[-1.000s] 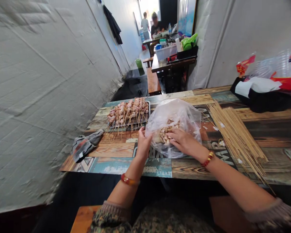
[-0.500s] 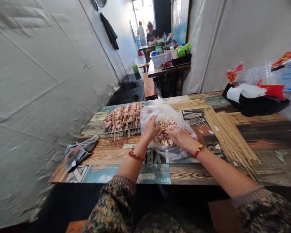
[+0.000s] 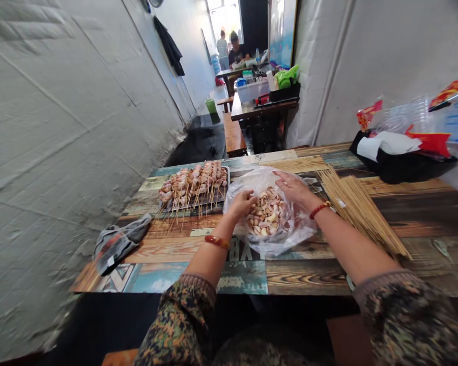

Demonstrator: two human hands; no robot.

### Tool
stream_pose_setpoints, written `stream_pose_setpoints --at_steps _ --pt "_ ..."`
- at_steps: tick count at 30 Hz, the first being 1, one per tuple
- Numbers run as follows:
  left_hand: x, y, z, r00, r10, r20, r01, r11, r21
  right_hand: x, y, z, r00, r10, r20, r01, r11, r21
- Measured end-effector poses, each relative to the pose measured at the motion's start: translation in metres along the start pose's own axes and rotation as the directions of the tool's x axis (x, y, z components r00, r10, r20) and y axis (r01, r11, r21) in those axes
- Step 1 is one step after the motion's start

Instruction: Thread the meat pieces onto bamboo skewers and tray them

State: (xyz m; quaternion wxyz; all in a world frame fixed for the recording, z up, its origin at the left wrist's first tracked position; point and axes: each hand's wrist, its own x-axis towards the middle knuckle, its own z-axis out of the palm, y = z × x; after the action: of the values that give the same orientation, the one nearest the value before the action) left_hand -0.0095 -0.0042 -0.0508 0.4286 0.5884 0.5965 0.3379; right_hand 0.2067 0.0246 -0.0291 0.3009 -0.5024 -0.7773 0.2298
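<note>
A clear plastic bag (image 3: 275, 246) lies opened out on the table, holding a heap of pale pinkish-brown pieces (image 3: 267, 213) that look like garlic cloves. My left hand (image 3: 244, 204) is at the bag's left side, its fingers curled in on the plastic beside the heap. At the far right rim is my right hand (image 3: 293, 188), closed on the plastic with fingers pointing left. To the left, skewers of raw meat (image 3: 194, 183) are piled on a metal tray (image 3: 228, 175), their stick ends pointing toward me. Right of the bag lies a bundle of bare bamboo skewers (image 3: 366, 213).
A grey cloth (image 3: 120, 241) lies at the table's left end. A black bag with packaging (image 3: 400, 157) stands at the back right by the wall. Beyond are a bench (image 3: 234, 134), another table with a plastic bin (image 3: 252, 92), and two people far off.
My right hand has moved from over the heap up to the bag's far right rim. More of the pieces now show. My left hand has shifted slightly lower, its fingers more curled.
</note>
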Motion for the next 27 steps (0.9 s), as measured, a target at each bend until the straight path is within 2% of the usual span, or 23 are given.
stream_pose_setpoints --at_steps 7,12,16,21,27 --pt "-0.005 0.004 0.001 1.0 -0.014 0.024 0.018 0.989 -0.148 0.025 0.017 0.021 0.993 0.112 0.046 -0.111 0.993 -0.031" --pt "-0.002 0.002 -0.004 0.999 -0.026 -0.04 0.011 0.942 -0.335 0.019 0.022 0.026 0.991 0.124 0.042 -0.121 0.99 -0.068" --pt "0.006 0.002 -0.001 0.992 -0.07 -0.103 0.012 0.878 -0.478 0.009 0.031 0.023 0.992 0.119 0.035 -0.115 0.989 -0.092" --pt "0.025 0.002 0.011 0.984 -0.128 -0.12 0.041 0.83 -0.556 0.018 0.042 0.017 0.98 0.196 -0.026 -0.198 0.976 -0.086" --pt "0.052 0.007 0.019 0.983 -0.1 -0.156 0.009 0.866 -0.5 0.027 0.04 0.017 0.932 0.318 -0.176 -0.341 0.932 -0.121"
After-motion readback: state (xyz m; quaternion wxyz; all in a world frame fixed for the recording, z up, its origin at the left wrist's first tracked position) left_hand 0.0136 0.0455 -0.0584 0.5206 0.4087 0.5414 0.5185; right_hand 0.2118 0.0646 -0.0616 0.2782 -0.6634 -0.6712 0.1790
